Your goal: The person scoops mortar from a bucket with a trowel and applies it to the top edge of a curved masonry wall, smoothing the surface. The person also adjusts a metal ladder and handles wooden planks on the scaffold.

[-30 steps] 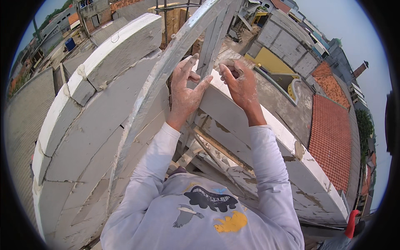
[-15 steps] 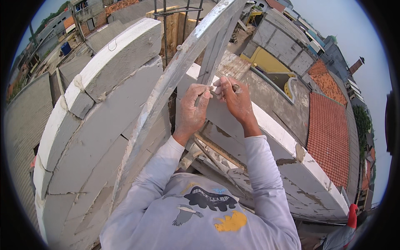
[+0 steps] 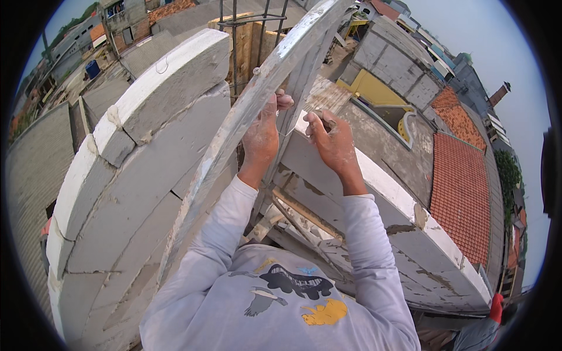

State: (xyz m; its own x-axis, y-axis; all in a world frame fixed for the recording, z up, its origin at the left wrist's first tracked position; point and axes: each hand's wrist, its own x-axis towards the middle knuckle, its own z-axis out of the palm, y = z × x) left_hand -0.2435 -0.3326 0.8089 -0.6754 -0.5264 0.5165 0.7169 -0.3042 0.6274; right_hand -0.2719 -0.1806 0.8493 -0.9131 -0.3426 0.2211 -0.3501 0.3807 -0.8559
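Observation:
A long straight metal bar [image 3: 234, 126], smeared with pale mortar, slants up between two walls of light grey blocks. Against its right side is my left hand [image 3: 261, 137], dusty, fingers curled and partly hidden by the bar; what they hold cannot be made out. To the right, my right hand [image 3: 332, 143] has thumb and forefinger pinched together. A thin white string [image 3: 288, 133] shows between the hands, by the bar's side face, and seems to run to the right fingertips. Just below the right hand lies the white top of the right block wall [image 3: 383, 175].
The left block wall [image 3: 170, 114] has a curved, stepped top. Steel rebar [image 3: 234, 47] rises beside wooden boards [image 3: 256, 44] at the back. Timber pieces [image 3: 307, 213] lie low between the walls. Part of another person [image 3: 480, 330] shows at lower right. Tiled roofs [image 3: 461, 193] spread beyond.
My hands, fingertips together before, have come apart. The left has shifted left, partly behind the metal bar; the right has moved slightly, still pinched.

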